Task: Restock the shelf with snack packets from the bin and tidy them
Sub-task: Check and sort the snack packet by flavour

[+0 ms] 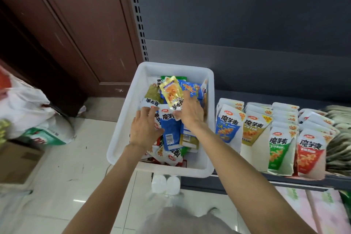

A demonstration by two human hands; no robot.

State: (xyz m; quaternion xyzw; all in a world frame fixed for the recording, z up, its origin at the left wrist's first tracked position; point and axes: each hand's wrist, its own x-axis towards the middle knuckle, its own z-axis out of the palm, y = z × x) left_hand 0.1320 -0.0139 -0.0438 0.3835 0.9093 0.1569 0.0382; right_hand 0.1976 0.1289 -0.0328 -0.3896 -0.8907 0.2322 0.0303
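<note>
Our right hand (190,110) pinches a light, slippery yellow packet (171,93) over the white bin (121,119); our left hand (145,127), fingers straight, presses a blue packet (170,129). Edges grip best.

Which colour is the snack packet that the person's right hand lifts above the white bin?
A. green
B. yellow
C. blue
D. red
B: the right hand pinches a yellow packet by its lower end, above the other packets in the white bin.
</note>
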